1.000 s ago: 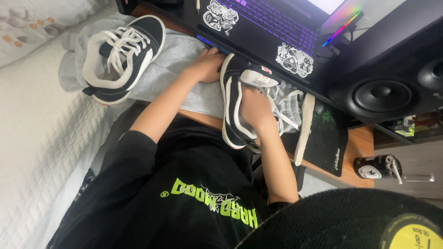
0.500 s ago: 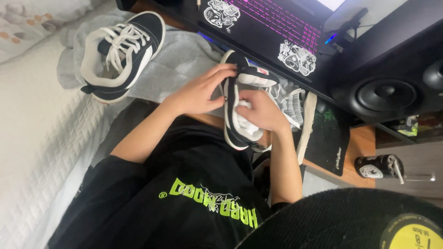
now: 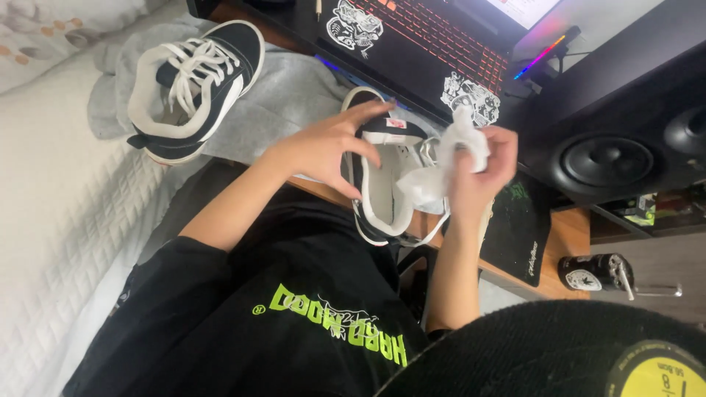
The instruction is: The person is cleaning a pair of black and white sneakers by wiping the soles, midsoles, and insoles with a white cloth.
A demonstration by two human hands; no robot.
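Here, in the head view, the left hand (image 3: 323, 147) grips a black-and-white sneaker (image 3: 379, 180) over the surface (image 3: 570, 231) edge; the right hand (image 3: 482, 165) clutches crumpled white paper (image 3: 445, 165). Its mate (image 3: 195, 84) rests on grey cloth (image 3: 287, 99); laptop (image 3: 434, 44) and speaker (image 3: 610, 158) crowd behind

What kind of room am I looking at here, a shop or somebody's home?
Most likely a bedroom with a home desk. A quilted bed sits beside a wooden desk that carries a laptop with a lit keyboard and a large black speaker. The sneaker and crumpled white paper are being handled there.
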